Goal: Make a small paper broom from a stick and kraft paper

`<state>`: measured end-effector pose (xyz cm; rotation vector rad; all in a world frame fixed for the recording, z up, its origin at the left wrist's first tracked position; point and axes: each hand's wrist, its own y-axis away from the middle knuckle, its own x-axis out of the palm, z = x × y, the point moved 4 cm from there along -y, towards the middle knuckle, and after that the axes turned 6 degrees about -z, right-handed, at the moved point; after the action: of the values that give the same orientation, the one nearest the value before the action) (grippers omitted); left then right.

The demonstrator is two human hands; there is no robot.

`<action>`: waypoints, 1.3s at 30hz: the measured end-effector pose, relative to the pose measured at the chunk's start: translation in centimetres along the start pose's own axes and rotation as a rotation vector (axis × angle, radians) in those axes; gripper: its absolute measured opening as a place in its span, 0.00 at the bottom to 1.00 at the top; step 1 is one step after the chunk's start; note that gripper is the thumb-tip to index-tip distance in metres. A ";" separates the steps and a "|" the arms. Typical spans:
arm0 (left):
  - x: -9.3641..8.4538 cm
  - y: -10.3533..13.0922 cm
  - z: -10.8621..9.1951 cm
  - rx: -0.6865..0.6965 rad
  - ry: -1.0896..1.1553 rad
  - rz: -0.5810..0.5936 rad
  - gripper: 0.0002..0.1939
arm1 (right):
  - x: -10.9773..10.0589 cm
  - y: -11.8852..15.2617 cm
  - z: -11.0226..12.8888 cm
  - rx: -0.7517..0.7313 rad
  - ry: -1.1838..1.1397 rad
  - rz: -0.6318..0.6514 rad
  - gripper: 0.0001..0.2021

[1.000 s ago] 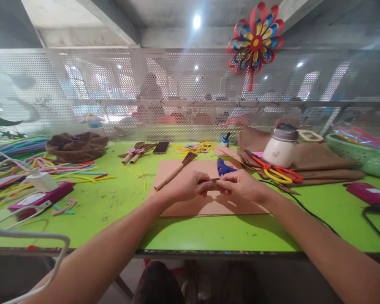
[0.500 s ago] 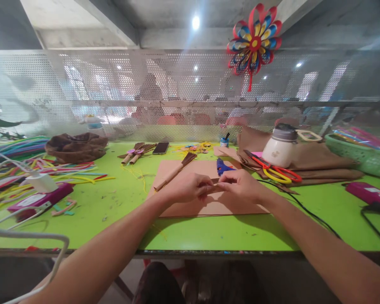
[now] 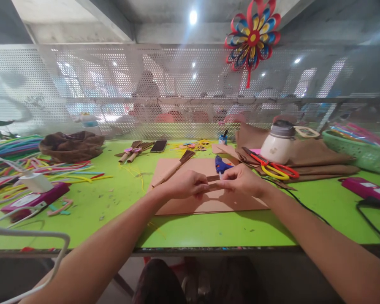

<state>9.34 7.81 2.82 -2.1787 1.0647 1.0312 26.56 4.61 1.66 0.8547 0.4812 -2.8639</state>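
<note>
Between my two hands stretches a thin brown paper strip (image 3: 213, 184), held above a brown cardboard sheet (image 3: 174, 207). My left hand (image 3: 191, 184) pinches its left end, and my right hand (image 3: 237, 180) pinches the right end between thumb and fingers. Just behind my right hand lies a blue glue gun (image 3: 222, 164). A rolled paper stick with a fringed end (image 3: 174, 169) rests on the cardboard beyond my left hand.
On the green table (image 3: 107, 228) are two fringed paper pieces (image 3: 133, 153), a phone (image 3: 158, 146), scissors (image 3: 277, 169), a white bottle (image 3: 277, 145), folded brown paper (image 3: 323, 154), a green basket (image 3: 345, 147), a brown cloth bowl (image 3: 72, 145) and a purple power strip (image 3: 58, 192).
My hands have moved slightly apart, and more of the brown strip shows between them. The whole view has shifted a little.
</note>
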 end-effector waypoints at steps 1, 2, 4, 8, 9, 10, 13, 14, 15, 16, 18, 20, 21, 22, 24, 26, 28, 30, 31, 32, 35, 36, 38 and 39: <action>0.0 0.0 0.2 -0.004 0.020 0.006 0.14 | -0.1 -0.1 -0.2 0.019 -0.026 -0.021 0.16; 0.0 0.0 0.3 -0.005 0.034 0.008 0.14 | -0.2 -0.2 -0.4 0.034 -0.050 -0.040 0.16; -0.1 0.0 0.6 -0.006 0.053 0.013 0.15 | -0.3 -0.3 -0.7 0.051 -0.097 -0.039 0.17; 0.1 0.0 0.9 -0.015 0.109 0.053 0.16 | -0.3 -0.4 -0.9 0.052 -0.159 0.081 0.19; 0.2 0.0 0.9 -0.023 0.127 0.066 0.16 | -0.3 -0.3 -0.9 0.053 -0.161 0.098 0.19; 0.3 0.0 1.0 -0.034 0.142 0.073 0.17 | -0.4 -0.3 -0.9 0.054 -0.162 0.106 0.19; 0.2 -0.1 1.3 -0.066 0.144 0.057 0.17 | -0.5 -0.3 -1.1 0.068 -0.167 0.107 0.19; 0.1 -0.1 1.3 -0.069 0.128 0.039 0.17 | -0.5 -0.3 -1.2 0.073 -0.171 0.105 0.19; 0.0 -0.1 1.3 -0.068 0.105 0.020 0.16 | -0.5 -0.3 -1.2 0.078 -0.172 0.101 0.19; -0.1 -0.2 1.3 -0.065 0.078 0.002 0.15 | -0.4 -0.3 -1.2 0.084 -0.172 0.096 0.19; -0.5 -0.2 1.2 -0.046 0.023 -0.026 0.13 | -0.4 -0.3 -1.2 0.093 -0.177 0.083 0.19; -0.8 -0.2 1.1 -0.021 -0.016 -0.040 0.13 | -0.6 -0.3 -1.0 0.096 -0.206 0.061 0.19; -0.9 -0.1 1.0 -0.009 -0.014 -0.043 0.13 | -0.7 -0.3 -0.9 0.093 -0.245 0.045 0.18; -1.1 0.0 0.8 0.003 0.010 -0.041 0.13 | -1.0 -0.3 -0.8 0.089 -0.307 0.023 0.18; -1.3 0.1 0.6 0.020 0.122 -0.020 0.15 | -1.5 -0.2 -0.5 0.073 -0.472 -0.035 0.18; -1.3 0.3 0.2 0.038 0.281 0.013 0.16 | -1.8 0.0 -0.1 0.043 -0.618 -0.059 0.16; -1.0 0.5 -0.4 0.051 0.434 0.051 0.15 | -1.5 0.4 0.7 -0.014 -0.668 0.024 0.16; -0.5 0.6 -1.0 0.055 0.546 0.096 0.16 | -0.7 1.0 1.6 -0.067 -0.633 0.174 0.19; -0.2 0.7 -1.3 0.054 0.583 0.123 0.16 | -0.3 1.3 2.0 -0.088 -0.610 0.235 0.19; 0.1 0.7 -1.7 0.053 0.608 0.150 0.16 | 0.0 1.5 2.4 -0.104 -0.591 0.269 0.17; 1.0 0.9 -2.5 0.046 0.641 0.235 0.17 | 0.3 1.8 3.0 -0.134 -0.539 0.260 0.11; 1.2 0.9 -2.6 0.040 0.647 0.263 0.17 | 0.3 1.7 3.2 -0.144 -0.512 0.243 0.09; 1.5 0.8 -2.3 0.031 0.645 0.289 0.16 | 0.2 1.6 3.3 -0.159 -0.448 0.222 0.09; 1.4 0.6 -1.9 0.024 0.640 0.263 0.16 | 0.1 1.6 3.4 -0.162 -0.417 0.221 0.10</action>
<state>10.16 5.51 2.78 -2.4572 1.6640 0.3989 25.02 1.98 3.86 0.2525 0.5182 -2.6483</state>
